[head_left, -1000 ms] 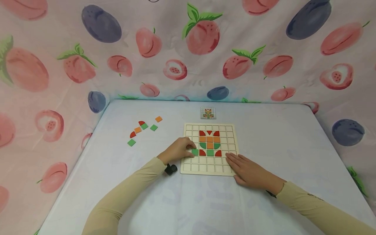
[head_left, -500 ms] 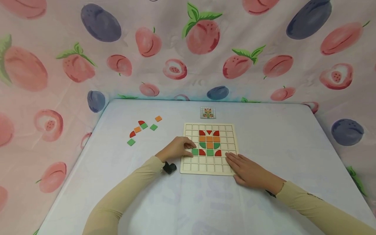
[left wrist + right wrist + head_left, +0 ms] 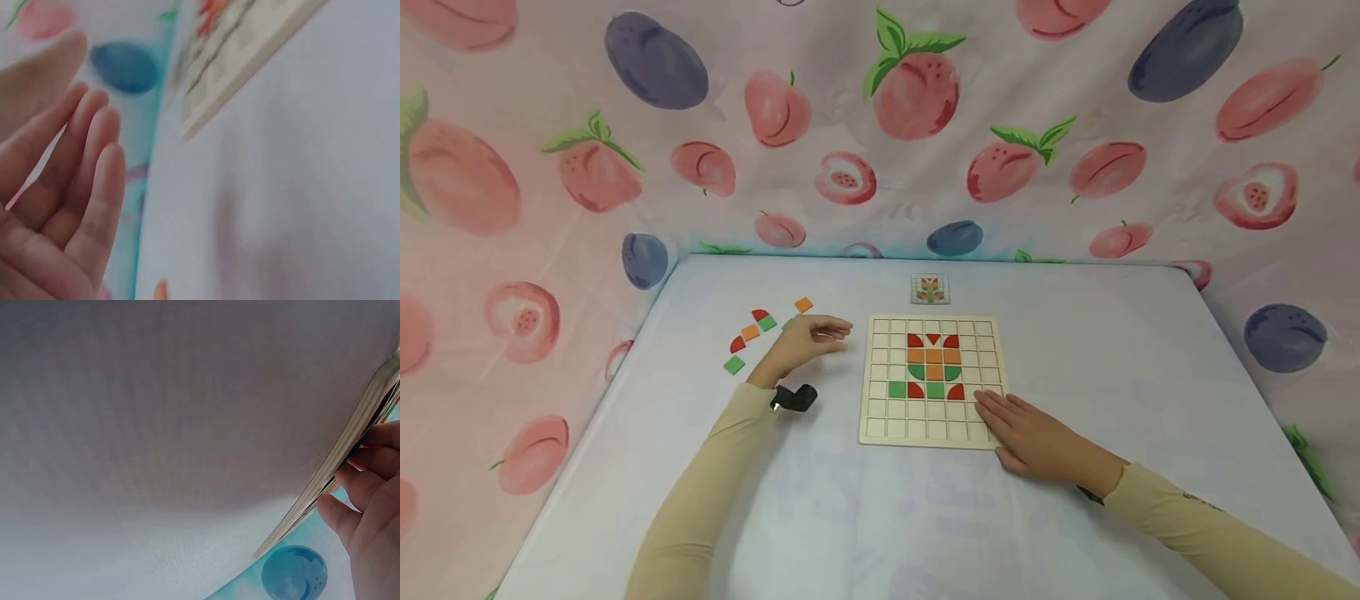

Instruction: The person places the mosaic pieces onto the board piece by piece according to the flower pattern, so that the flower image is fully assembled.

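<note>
A wooden grid board [image 3: 925, 429] lies mid-table with a tulip-like figure of red, orange and green tiles; a green square [image 3: 897, 389] sits at the left end of its bottom row. My left hand [image 3: 808, 340] hovers open and empty left of the board, just by the loose tiles [image 3: 750, 332], partly covering one green tile. In the left wrist view its fingers [image 3: 75, 187] are straight, with the board's edge [image 3: 250, 62] beyond. My right hand [image 3: 1030, 433] rests flat on the board's near right corner; the right wrist view shows its fingers [image 3: 375, 500] on the board's edge [image 3: 350, 456].
A small pattern card [image 3: 930, 288] lies behind the board. Several loose red, orange and green tiles are scattered at the left, among them a green square [image 3: 734, 364] and an orange one [image 3: 804, 304]. Fruit-print cloth walls [image 3: 880, 125] surround the pale blue table [image 3: 1112, 350].
My left hand has left the green square on the board and moved up and to the left, opening beside the loose tiles. The right hand has not moved.
</note>
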Motion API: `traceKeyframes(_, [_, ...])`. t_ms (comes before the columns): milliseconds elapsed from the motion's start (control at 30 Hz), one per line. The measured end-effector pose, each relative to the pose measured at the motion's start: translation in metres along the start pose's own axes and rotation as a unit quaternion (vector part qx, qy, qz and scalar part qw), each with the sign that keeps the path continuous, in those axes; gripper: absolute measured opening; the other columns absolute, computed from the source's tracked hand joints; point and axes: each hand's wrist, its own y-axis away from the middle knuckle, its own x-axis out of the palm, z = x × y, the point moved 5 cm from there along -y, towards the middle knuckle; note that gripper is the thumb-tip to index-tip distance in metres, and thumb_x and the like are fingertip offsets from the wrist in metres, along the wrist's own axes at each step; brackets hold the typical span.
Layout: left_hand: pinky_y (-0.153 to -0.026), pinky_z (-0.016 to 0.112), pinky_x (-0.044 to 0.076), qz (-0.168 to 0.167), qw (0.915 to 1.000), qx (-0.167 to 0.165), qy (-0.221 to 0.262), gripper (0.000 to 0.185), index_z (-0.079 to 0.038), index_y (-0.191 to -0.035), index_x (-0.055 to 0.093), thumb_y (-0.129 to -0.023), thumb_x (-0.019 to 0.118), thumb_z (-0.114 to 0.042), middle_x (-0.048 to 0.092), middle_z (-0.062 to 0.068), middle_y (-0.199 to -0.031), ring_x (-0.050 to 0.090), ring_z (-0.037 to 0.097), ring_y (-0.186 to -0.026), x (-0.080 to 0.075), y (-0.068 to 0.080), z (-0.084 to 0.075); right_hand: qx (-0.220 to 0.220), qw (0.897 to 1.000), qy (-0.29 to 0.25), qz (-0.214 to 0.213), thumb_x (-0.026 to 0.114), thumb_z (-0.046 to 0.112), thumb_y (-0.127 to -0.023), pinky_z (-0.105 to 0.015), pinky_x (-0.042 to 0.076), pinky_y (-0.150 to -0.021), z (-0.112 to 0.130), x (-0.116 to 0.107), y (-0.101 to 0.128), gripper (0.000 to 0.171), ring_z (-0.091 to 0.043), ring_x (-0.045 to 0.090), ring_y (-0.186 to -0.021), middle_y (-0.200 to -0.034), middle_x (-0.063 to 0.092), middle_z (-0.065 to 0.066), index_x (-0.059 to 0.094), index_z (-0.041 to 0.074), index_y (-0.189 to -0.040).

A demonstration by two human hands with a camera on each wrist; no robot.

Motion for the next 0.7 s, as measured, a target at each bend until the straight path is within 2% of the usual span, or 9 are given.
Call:
traceKeyframes(100, [-0.088,0.028,0.051,-0.068,0.9971,-0.015,0.031,0.037,0.003,-0.121,0.061,-0.086,0.067,-0.008,0.062,0.02,-0.121,0.061,0.027,-0.106,-0.025,0.006,0.006,0.002,1.0,-0.002,0.002,0.05,0.027,-0.091,-0.047,0.034,-0.109,0.0,0.0,0.0,0.061,-0.031,0.032,-0.139,-0.151,0.032,-0.017,0.036,-0.003,-0.142])
traceKeyframes(200, [-0.086,0.021,0.051,-0.133,0.99,-0.025,0.039,0.038,0.002,-0.122,0.06,-0.086,0.067,-0.008,0.061,0.021,-0.123,0.06,0.025,-0.107,-0.042,0.014,0.015,0.0,1.0,-0.003,-0.002,0.051,0.027,-0.091,-0.047,0.035,-0.109,0.0,0.0,0.0,0.061,-0.032,0.033,-0.139,-0.151,0.033,-0.017,0.036,-0.003,-0.142])
traceKeyframes(267, [-0.089,0.023,0.05,-0.175,0.9837,-0.029,0.029,0.038,0.002,-0.121,0.061,-0.085,0.068,-0.008,0.063,0.019,-0.12,0.06,0.025,-0.107,-0.05,0.016,0.026,-0.002,1.0,-0.001,-0.005,0.051,0.027,-0.091,-0.047,0.035,-0.109,-0.001,0.0,0.0,0.061,-0.032,0.033,-0.139,-0.15,0.033,-0.017,0.036,-0.003,-0.142])
traceKeyframes(333, [-0.093,0.028,0.049,-0.203,0.9782,-0.044,0.013,0.038,0.0,-0.12,0.062,-0.084,0.069,-0.009,0.063,0.019,-0.12,0.06,0.027,-0.109,-0.054,0.018,0.034,-0.003,1.0,0.002,-0.006,0.051,0.027,-0.091,-0.047,0.035,-0.109,-0.001,0.001,0.0,0.061,-0.032,0.034,-0.138,-0.15,0.034,-0.017,0.037,-0.003,-0.141])
traceKeyframes(500, [-0.089,0.032,0.05,-0.235,0.9661,-0.103,-0.024,0.039,-0.003,-0.119,0.063,-0.083,0.071,-0.011,0.065,0.018,-0.116,0.062,0.028,-0.105,-0.054,0.021,0.049,-0.004,1.0,0.007,-0.005,0.051,0.028,-0.091,-0.046,0.035,-0.109,-0.001,0.0,0.001,0.061,-0.031,0.034,-0.138,-0.15,0.034,-0.017,0.037,-0.003,-0.142])
traceKeyframes(700, [-0.084,0.036,0.048,-0.25,0.957,-0.122,-0.082,0.036,-0.001,-0.114,0.066,-0.08,0.073,-0.008,0.066,0.019,-0.108,0.06,0.028,-0.097,-0.051,0.019,0.051,0.005,1.0,0.007,0.001,0.052,0.03,-0.091,-0.048,0.034,-0.109,0.0,-0.002,0.0,0.061,-0.03,0.035,-0.138,-0.15,0.035,-0.016,0.038,-0.002,-0.141])
